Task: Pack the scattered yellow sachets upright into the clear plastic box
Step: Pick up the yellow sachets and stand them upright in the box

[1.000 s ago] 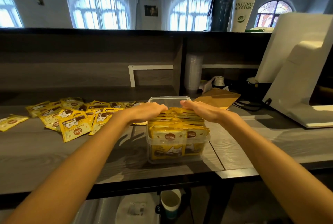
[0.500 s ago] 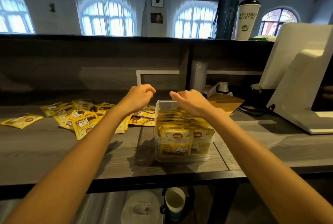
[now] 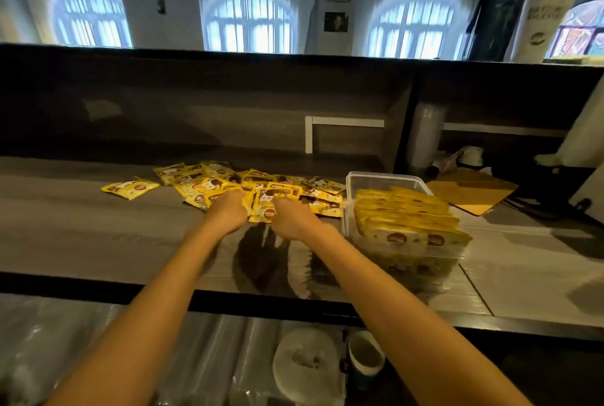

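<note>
The clear plastic box (image 3: 385,175) stands on the wooden counter to the right of my hands, with several yellow sachets (image 3: 408,219) upright in rows inside; its far end is unfilled. A heap of loose yellow sachets (image 3: 215,181) lies flat on the counter left of the box, and one stray sachet (image 3: 130,188) sits further left. My left hand (image 3: 228,212) and my right hand (image 3: 291,219) both rest palm down on the near edge of the heap, with one sachet (image 3: 266,209) between them. The fingertips are hidden under the hands.
A brown board (image 3: 470,191) lies behind the box at right, beside a stack of clear cups (image 3: 425,137) and a white machine (image 3: 585,134). A raised shelf runs along the back with a dark bottle (image 3: 500,3) and a paper cup (image 3: 545,16). Another cup (image 3: 366,356) stands below the counter edge.
Both hands have left the top of the box and moved left onto the loose heap. The view has swung left, so the box now sits at the right.
</note>
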